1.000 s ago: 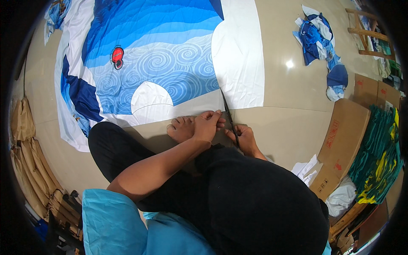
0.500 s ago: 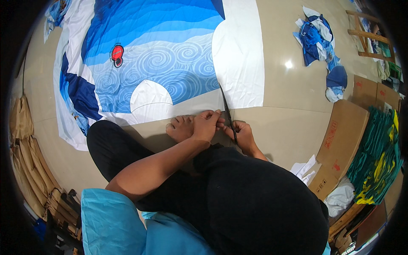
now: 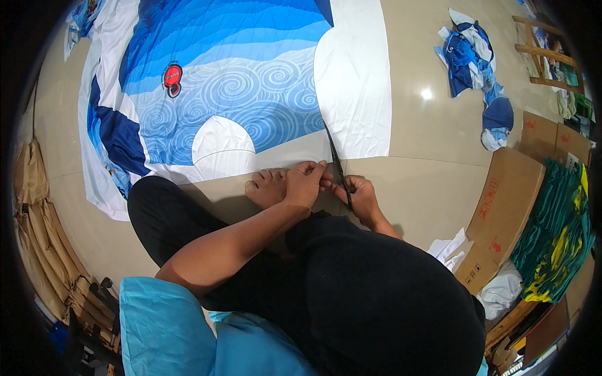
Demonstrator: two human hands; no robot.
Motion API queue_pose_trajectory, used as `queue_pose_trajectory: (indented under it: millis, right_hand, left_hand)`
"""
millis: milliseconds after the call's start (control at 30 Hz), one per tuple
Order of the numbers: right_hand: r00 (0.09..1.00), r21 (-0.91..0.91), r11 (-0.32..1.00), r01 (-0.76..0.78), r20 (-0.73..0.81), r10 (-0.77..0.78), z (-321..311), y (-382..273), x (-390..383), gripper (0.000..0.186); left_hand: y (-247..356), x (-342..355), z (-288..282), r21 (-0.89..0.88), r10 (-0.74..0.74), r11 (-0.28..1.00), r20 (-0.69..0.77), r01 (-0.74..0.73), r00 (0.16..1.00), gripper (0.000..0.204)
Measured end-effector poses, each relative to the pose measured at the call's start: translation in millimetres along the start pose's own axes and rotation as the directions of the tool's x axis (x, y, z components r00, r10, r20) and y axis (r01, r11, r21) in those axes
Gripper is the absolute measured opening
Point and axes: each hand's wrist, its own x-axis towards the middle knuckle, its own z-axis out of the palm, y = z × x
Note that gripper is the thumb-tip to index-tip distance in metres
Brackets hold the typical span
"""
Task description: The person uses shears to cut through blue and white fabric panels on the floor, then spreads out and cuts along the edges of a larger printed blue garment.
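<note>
A large sheet of printed fabric (image 3: 232, 81), blue with pale swirls and white margins, lies spread on the floor in front of me. My right hand (image 3: 362, 199) is closed around the handles of dark scissors (image 3: 338, 168). Their blades point away from me and lie on the fabric, along the line between the blue print and the white right margin (image 3: 354, 81). My left hand (image 3: 306, 183) pinches the fabric's near edge just left of the scissors, beside my bare foot (image 3: 268, 188).
Blue and white fabric scraps (image 3: 470, 59) lie on the tiled floor at the far right. Cardboard boxes (image 3: 501, 207) and a stack of green and yellow cloth (image 3: 552, 232) stand at the right. Brown wrapped bundles (image 3: 47, 232) line the left. A wooden frame (image 3: 545, 53) is at the upper right.
My right hand and the scissor handles have shifted very slightly to the right. My left hand keeps its pinch on the fabric edge, and the sheet lies almost as before.
</note>
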Motion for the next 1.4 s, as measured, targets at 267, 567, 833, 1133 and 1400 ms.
queue_pose_trajectory:
  millis: [267, 567, 833, 1133, 1400]
  right_hand:
    - [0.999, -0.016, 0.999, -0.039, -0.001, 0.039, -0.8, -6.2, -2.7, 0.033]
    - [0.999, -0.002, 0.999, -0.039, 0.0, 0.039, -0.7, -10.5, -3.3, 0.031]
    - [0.999, -0.022, 0.999, 0.045, -0.001, -0.045, 2.9, -6.6, 3.5, 0.03]
    - [0.998, 0.037, 0.997, 0.065, 0.008, -0.065, 2.6, -10.4, 12.6, 0.032]
    - [0.999, 0.014, 0.999, -0.037, 0.01, 0.037, 3.4, -31.0, 7.3, 0.03]
  left_hand:
    - [0.0, -0.1, -0.1, -0.008, 0.008, 1.0, 0.007, -0.008, 1.0, 0.024]
    - [1.0, -0.5, -0.6, -0.006, 0.01, 1.0, 0.008, -0.01, 1.0, 0.024]
    - [3.2, -1.1, -1.0, 0.013, 0.008, 1.0, 0.015, -0.009, 1.0, 0.023]
    - [8.3, -4.9, 0.8, 0.005, 0.011, 1.0, 0.022, -0.011, 1.0, 0.024]
    - [-3.0, 2.9, -5.7, 0.11, 0.075, 0.991, 0.001, -0.074, 0.997, 0.029]
